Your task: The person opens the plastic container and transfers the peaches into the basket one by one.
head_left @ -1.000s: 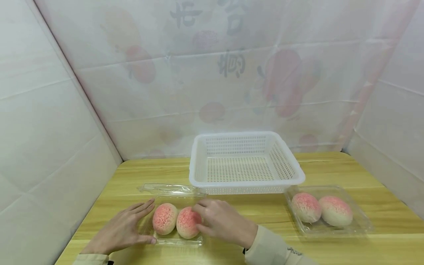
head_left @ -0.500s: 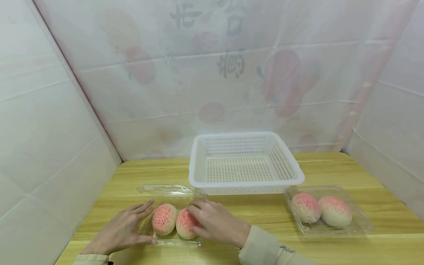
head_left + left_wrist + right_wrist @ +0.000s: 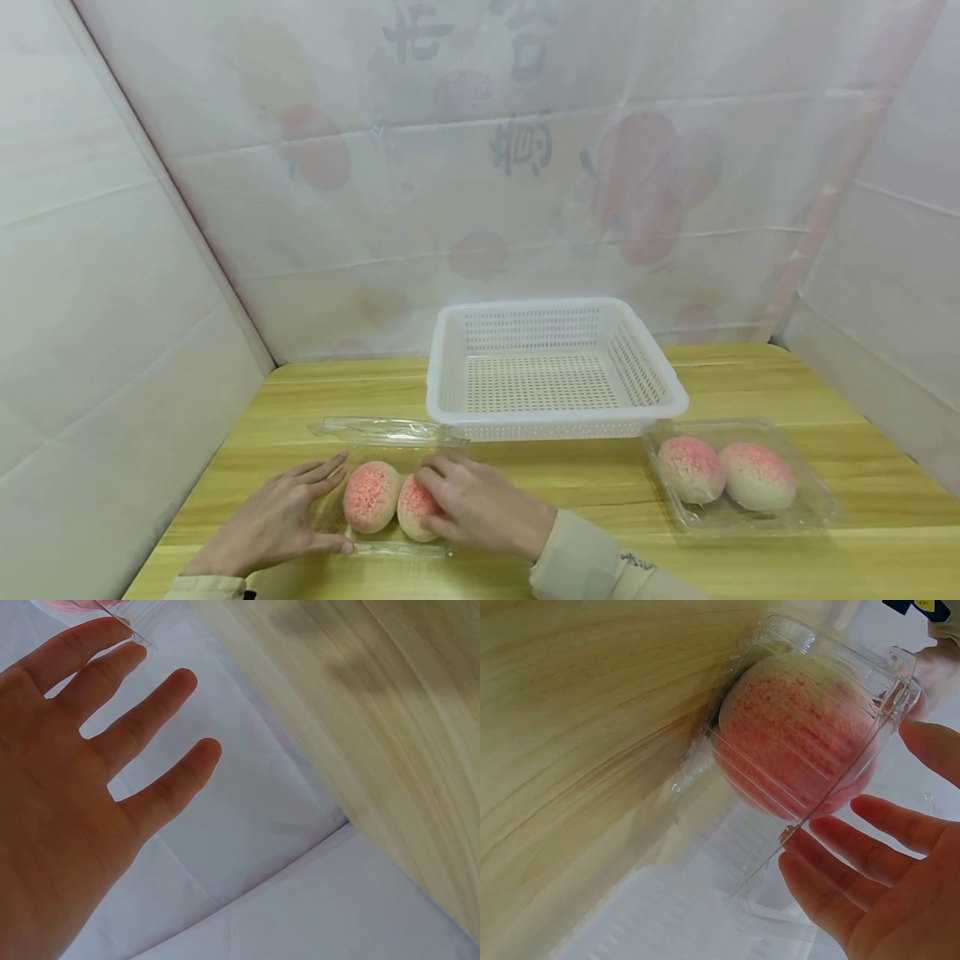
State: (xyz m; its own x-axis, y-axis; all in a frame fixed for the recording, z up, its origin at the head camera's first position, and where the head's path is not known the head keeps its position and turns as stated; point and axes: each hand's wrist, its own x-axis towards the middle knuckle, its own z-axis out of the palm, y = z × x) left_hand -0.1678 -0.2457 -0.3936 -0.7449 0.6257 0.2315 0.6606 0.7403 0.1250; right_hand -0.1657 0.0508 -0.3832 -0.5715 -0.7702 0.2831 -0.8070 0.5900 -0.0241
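Since the earlier frame: right hand point(image 3: 483, 507) shifted slightly left, covering more of the right-hand round point(image 3: 417, 510); left hand point(image 3: 273, 517) unchanged.

Largest first. Wood-grain surface point(image 3: 315, 400). White slotted basket point(image 3: 555, 414) at the far side. Right clear box point(image 3: 813, 498), two pink-and-cream rounds inside, sits near and right of the basket. Left clear box point(image 3: 397, 550) sits near left, its lid point(image 3: 390, 428) raised along the far edge, between the hands.

Left hand: fingers extended and spread at the box's left end, gripping nothing. Right hand: fingers loosely bent over the right wall, thumb apart; no grasp visible, contact with the round unclear. Left-hand round point(image 3: 372, 497) lies just beside its neighbour, both in the left box.

Handling (judged): rounds probably light, somewhat soft, textured skin not slippery; best held by both sides at the widest part, gently. Box thin, flexible, slick; steady by a corner.
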